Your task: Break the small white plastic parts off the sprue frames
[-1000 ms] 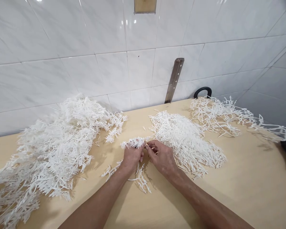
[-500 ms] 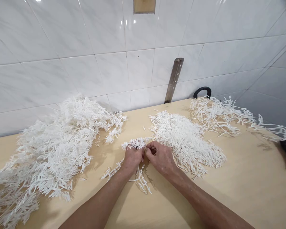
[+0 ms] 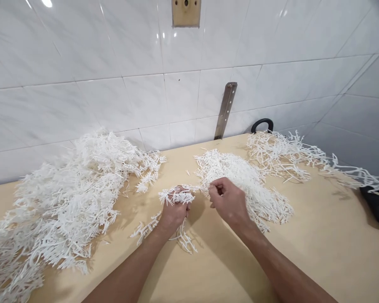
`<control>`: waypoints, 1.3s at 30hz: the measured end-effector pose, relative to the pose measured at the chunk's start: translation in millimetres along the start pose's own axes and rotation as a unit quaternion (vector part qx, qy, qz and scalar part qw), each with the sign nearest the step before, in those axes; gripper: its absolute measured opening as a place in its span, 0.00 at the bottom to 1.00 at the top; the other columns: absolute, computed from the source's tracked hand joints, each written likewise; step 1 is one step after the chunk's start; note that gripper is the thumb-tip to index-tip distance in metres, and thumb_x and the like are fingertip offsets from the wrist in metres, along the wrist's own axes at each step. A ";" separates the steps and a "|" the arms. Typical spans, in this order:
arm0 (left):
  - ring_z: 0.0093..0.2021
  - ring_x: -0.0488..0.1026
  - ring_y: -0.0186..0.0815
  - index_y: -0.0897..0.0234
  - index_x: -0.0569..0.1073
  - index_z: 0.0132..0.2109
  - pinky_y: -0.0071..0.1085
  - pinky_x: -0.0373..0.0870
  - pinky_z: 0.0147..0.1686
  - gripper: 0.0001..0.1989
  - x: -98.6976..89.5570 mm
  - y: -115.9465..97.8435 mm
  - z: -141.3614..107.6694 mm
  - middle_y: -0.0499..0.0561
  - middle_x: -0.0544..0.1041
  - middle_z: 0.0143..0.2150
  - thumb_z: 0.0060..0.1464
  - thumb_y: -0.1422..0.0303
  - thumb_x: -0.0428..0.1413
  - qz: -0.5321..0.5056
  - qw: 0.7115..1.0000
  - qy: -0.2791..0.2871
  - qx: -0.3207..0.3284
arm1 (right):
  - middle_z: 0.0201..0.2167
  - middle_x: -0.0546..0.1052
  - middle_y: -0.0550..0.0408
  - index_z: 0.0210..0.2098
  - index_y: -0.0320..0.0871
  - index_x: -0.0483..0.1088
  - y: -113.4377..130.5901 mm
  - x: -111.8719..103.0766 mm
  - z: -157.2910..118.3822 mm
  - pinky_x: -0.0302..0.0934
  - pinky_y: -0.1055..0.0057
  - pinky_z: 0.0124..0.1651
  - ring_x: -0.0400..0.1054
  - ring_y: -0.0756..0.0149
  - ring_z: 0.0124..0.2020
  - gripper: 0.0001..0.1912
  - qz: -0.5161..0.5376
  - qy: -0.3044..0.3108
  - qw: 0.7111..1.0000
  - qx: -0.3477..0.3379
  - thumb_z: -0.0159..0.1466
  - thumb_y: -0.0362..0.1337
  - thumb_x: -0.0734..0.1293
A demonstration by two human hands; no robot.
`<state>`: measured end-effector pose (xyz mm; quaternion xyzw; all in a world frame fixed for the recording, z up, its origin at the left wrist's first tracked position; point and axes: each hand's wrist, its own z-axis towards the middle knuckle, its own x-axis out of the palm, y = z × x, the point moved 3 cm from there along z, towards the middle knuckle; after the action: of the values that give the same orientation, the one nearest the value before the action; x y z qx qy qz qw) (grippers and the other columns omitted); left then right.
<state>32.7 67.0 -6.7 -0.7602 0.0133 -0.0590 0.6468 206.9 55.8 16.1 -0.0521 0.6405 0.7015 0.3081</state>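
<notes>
My left hand [image 3: 174, 212] is closed round a bunch of white branching pieces [image 3: 177, 196], whose tips spread above the knuckles. My right hand [image 3: 227, 198] is apart from it on the right, its fingertips pinched together at the left edge of a pile of small white sprigs [image 3: 240, 172]. What the right fingers hold, if anything, is too small to tell. More white branched strands [image 3: 185, 240] lie on the table under and beside my left hand. At the left stands a large heap of bushy white branches [image 3: 78, 198].
The light wooden table [image 3: 318, 252] meets a tiled wall. A metal bracket [image 3: 225, 110] leans upright at the wall. Behind the right pile are looser white strands [image 3: 281, 153] and a black curved handle [image 3: 262, 122]. A black object [image 3: 377, 206] sits at the right edge.
My right hand has moved right, away from my left hand, which keeps its hold on the bunch. The camera view has shifted slightly.
</notes>
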 end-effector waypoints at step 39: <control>0.16 0.52 0.24 0.62 0.64 0.32 0.22 0.41 0.16 0.25 -6.1 -10.4 3.0 0.39 0.59 0.16 0.41 0.51 0.67 -0.073 0.990 0.103 -0.056 | 0.19 0.68 0.62 0.31 0.43 0.70 10.0 17.1 -19.6 0.58 0.76 0.17 0.61 0.74 0.15 0.13 0.111 0.256 0.960 0.013 0.62 0.47 0.66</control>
<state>26.5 72.2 2.7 -0.7839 0.0275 -0.1835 0.5925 181.9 43.9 13.4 -0.1548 0.7091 0.6857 0.0550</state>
